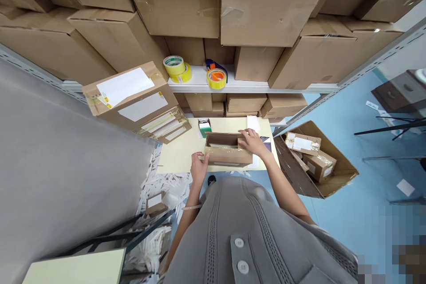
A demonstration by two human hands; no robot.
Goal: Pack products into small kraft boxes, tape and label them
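An open cardboard box (pixel 229 156) sits near the front edge of the cream table (pixel 173 155), its top facing up and something pale inside that I cannot make out. My left hand (pixel 199 167) grips the box's near left corner, thumb against the side. At the right end, my right hand (pixel 252 143) holds a flap, fingers bent over it. Behind the box stands a small green and white box (pixel 204 128). White paper (pixel 253 123) lies at the back right, and a dark phone-like item (pixel 266 143) lies partly behind my right wrist.
Stacked labelled cartons (pixel 143 102) rise at the left. Tape rolls (pixel 178 69) and a tape dispenser (pixel 216 75) sit on the shelf (pixel 242 86) among cartons. A large open carton (pixel 346 175) holding parcels stands right; paper strips (pixel 166 182) litter the floor left.
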